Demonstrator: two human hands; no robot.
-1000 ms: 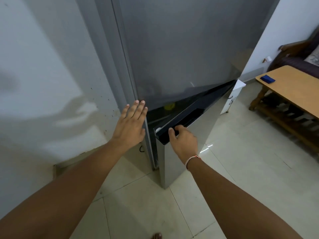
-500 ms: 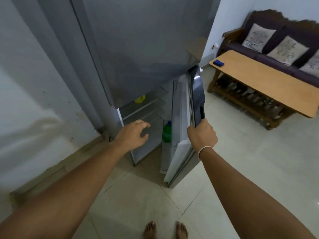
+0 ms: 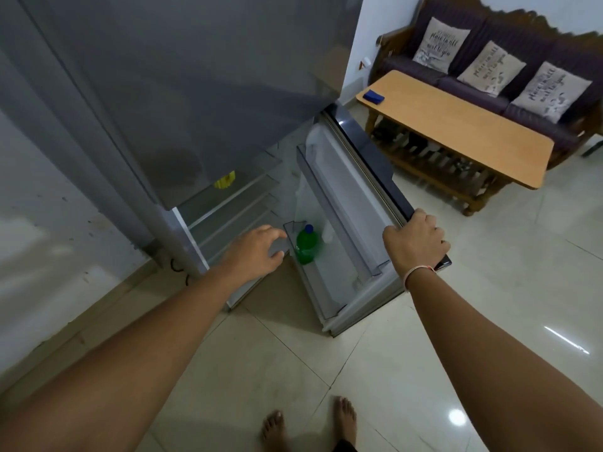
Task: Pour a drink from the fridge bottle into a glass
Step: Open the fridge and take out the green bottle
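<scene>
Now the fridge door (image 3: 355, 203) gapes wider, left hand (image 3: 253, 254) nearer the bottle (image 3: 306, 245).

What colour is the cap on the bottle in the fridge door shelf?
Blue, on a green bottle; the head view shows it clearly.

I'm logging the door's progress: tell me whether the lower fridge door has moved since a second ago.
Yes. The lower fridge door has swung outward from the fridge body, from barely ajar to wide open, pulled by the right hand.
</scene>
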